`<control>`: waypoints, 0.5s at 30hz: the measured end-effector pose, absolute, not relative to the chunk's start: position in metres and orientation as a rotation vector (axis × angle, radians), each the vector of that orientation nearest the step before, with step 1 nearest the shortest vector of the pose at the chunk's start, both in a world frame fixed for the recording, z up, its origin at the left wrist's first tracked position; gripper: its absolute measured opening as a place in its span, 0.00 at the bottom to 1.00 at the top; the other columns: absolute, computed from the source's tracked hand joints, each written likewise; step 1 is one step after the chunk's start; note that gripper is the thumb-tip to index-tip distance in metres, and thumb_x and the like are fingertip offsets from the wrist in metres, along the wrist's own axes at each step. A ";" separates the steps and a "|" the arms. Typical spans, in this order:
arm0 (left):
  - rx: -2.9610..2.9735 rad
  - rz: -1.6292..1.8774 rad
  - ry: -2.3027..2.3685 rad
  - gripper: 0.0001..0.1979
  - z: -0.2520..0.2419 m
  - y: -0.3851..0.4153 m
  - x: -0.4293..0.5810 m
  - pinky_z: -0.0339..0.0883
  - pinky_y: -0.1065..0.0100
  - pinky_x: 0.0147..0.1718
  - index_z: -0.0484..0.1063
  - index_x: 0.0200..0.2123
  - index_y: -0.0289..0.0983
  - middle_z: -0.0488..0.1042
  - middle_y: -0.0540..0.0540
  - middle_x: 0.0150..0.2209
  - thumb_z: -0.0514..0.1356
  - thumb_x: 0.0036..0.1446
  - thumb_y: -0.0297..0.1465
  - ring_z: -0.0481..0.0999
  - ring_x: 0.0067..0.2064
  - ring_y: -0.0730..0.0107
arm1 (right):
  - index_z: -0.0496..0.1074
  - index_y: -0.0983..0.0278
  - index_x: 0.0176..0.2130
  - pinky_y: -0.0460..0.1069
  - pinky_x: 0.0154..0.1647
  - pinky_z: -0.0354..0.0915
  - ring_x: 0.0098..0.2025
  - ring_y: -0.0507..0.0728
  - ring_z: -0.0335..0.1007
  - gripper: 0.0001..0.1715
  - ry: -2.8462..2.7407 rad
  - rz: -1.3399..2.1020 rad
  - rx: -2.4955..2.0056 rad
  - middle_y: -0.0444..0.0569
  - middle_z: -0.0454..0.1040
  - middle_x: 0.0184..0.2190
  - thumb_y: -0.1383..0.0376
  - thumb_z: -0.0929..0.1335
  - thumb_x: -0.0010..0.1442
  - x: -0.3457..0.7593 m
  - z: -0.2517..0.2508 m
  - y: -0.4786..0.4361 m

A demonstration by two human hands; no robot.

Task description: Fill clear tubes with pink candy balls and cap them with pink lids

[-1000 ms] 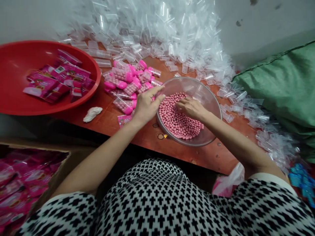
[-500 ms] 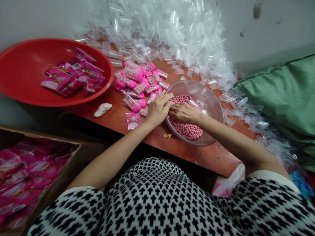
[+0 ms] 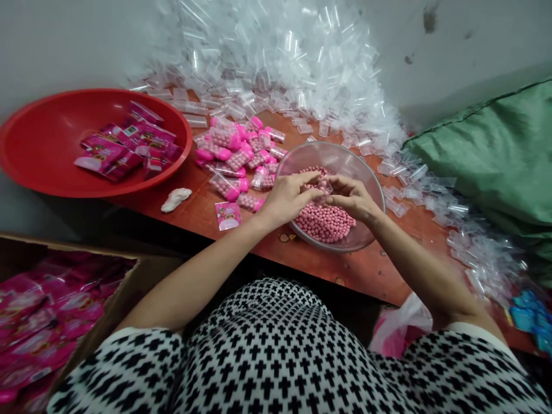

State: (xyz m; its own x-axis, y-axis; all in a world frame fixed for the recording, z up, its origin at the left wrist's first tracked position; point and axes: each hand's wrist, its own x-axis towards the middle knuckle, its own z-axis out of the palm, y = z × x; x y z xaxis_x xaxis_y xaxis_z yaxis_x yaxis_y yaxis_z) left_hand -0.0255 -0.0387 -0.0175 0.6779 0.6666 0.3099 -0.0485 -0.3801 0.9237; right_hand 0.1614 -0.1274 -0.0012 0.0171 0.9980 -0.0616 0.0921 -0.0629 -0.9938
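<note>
My left hand (image 3: 287, 198) is closed, thumb and fingers pinching one end of a clear plastic tube (image 3: 321, 187) with pink balls in it. At the tube's other end are the thumb and fingertips of my right hand (image 3: 356, 200). Both hands are over a translucent bowl (image 3: 374, 190), which holds a heap of small pink balls (image 3: 325, 221). Left of the bowl lies a pile of filled clear tubes with bright pink caps (image 3: 233, 155). A flat pink printed packet (image 3: 228, 215) rests near the table edge.
A big red basin (image 3: 38, 144) with pink packets stands at the left. Empty clear tubes (image 3: 276, 63) are heaped along the back. A green sack (image 3: 487, 155) is at the right. Below left, a cardboard box (image 3: 129, 282) holds pink packages. A white crumpled lump (image 3: 176, 199) lies on the table (image 3: 202, 213).
My right hand has risen from among the pink balls and turned to meet my left hand. A filled clear tube now shows between them. The view has shifted slightly.
</note>
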 end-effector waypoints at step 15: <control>1.488 0.640 0.453 0.16 -0.033 -0.055 0.013 0.76 0.65 0.38 0.81 0.42 0.34 0.80 0.46 0.33 0.70 0.51 0.35 0.80 0.36 0.66 | 0.75 0.63 0.35 0.50 0.41 0.67 0.36 0.53 0.71 0.12 -1.317 0.487 -1.553 0.46 0.78 0.33 0.57 0.68 0.62 0.159 -0.019 -0.146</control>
